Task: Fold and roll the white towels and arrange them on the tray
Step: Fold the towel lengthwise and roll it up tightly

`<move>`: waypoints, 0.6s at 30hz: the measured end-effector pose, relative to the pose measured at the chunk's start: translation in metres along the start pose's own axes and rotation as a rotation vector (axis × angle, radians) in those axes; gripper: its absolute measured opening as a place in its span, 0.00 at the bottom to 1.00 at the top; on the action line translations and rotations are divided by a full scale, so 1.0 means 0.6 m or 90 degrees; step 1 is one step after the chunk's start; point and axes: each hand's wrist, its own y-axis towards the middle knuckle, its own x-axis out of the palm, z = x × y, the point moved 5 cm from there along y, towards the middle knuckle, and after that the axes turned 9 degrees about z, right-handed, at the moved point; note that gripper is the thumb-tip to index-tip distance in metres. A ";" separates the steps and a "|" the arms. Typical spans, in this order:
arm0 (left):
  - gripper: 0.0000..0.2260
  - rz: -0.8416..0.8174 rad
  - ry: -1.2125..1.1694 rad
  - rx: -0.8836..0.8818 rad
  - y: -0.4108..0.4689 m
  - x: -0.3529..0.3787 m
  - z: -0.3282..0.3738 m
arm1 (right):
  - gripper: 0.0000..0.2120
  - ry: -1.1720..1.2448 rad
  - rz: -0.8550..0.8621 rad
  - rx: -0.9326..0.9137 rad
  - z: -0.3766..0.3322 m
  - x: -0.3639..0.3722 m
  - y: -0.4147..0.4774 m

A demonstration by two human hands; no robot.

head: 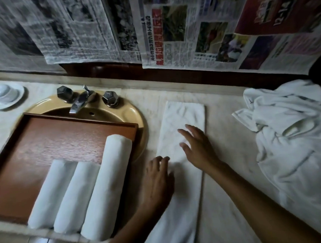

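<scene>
A white towel (182, 120), folded into a long narrow strip, lies flat on the pale counter, running from the back toward me. My right hand (196, 147) lies on its middle with fingers spread and straight. My left hand (155, 179) rests flat at the strip's left edge, fingers relaxed. To the left, a brown wooden tray (45, 138) sits over the sink and holds three rolled white towels (80, 196) side by side at its near right end.
A heap of loose white towels (294, 142) lies at the right. A yellow sink (133, 113) with a chrome faucet (80, 101) sits behind the tray. An upturned cup on a saucer (6, 96) stands far left. Newspapers (170, 31) cover the wall.
</scene>
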 end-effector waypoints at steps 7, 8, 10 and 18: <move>0.29 -0.109 0.040 0.139 -0.036 0.072 -0.017 | 0.32 -0.205 -0.208 -0.049 0.029 0.102 0.112; 0.30 -0.113 0.043 0.144 -0.037 0.072 -0.017 | 0.31 -0.213 -0.204 -0.037 0.039 0.105 0.140; 0.30 -0.114 0.051 0.141 -0.034 0.071 -0.016 | 0.29 -0.217 -0.200 -0.025 0.053 0.115 0.185; 0.29 -0.131 0.037 0.105 -0.027 0.072 -0.024 | 0.26 -0.126 -0.104 -0.014 0.020 0.109 0.155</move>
